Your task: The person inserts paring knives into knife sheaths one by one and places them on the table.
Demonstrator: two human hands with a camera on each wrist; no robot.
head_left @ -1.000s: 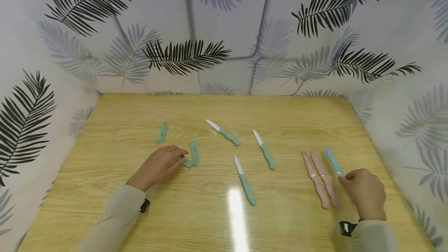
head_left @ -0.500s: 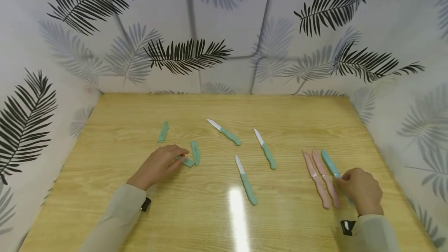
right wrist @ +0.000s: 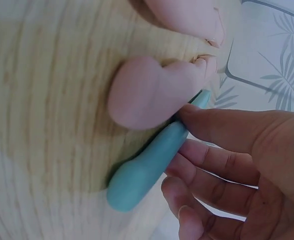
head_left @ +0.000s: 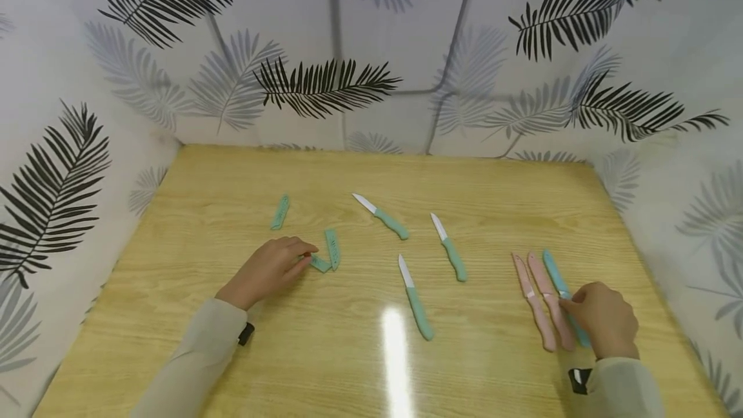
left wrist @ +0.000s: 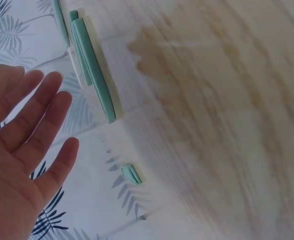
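Observation:
At the right, my right hand (head_left: 606, 318) pinches a sheathed blue knife (head_left: 553, 268) by its handle, between thumb and fingers. That knife lies alongside a pair of sheathed pink knives (head_left: 536, 276), close against the nearer one. In the right wrist view the blue handle (right wrist: 142, 170) sits beside a pink handle (right wrist: 137, 95), close over the wood. My left hand (head_left: 269, 269) is low at the left, its fingertips overlapping a green blade sheath (head_left: 320, 264) in the head view. The left wrist view shows its fingers (left wrist: 52, 120) loosely spread, nothing between them.
Three unsheathed green-handled knives with pale blades lie mid-table: a far one (head_left: 391, 222), a right one (head_left: 454, 260) and a near one (head_left: 419, 313). Two more green sheaths lie by the left hand, one upright in view (head_left: 332, 249), one farther back (head_left: 280, 213). A leaf-patterned cloth (head_left: 371, 121) borders the table.
My right hand has brought the blue knife down and leftward until it lies beside the pink knives. The left hand has stayed by the green sheaths. The head view has shifted slightly.

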